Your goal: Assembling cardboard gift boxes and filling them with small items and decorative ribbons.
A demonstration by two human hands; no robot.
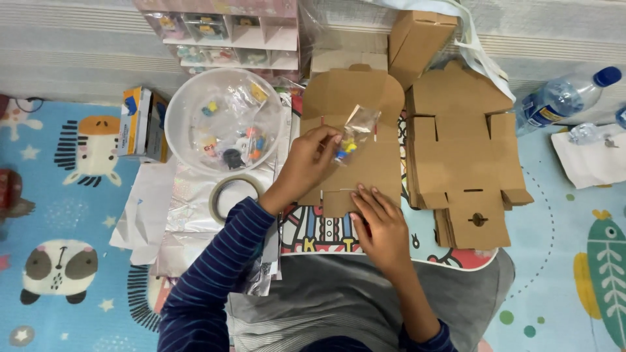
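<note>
Right hand: flat, fingers spread, pressing the near edge of the flat cardboard box blank.
Left hand: fingers pinched on a small clear bag with bright toy bits, held over the blank.
Blank: lies unfolded on the play mat.
Beside it: stack of blanks to the right; tape roll and clear bowl to the left.

Matt cardboard blank, glossy (clear) plastic bag.
</note>
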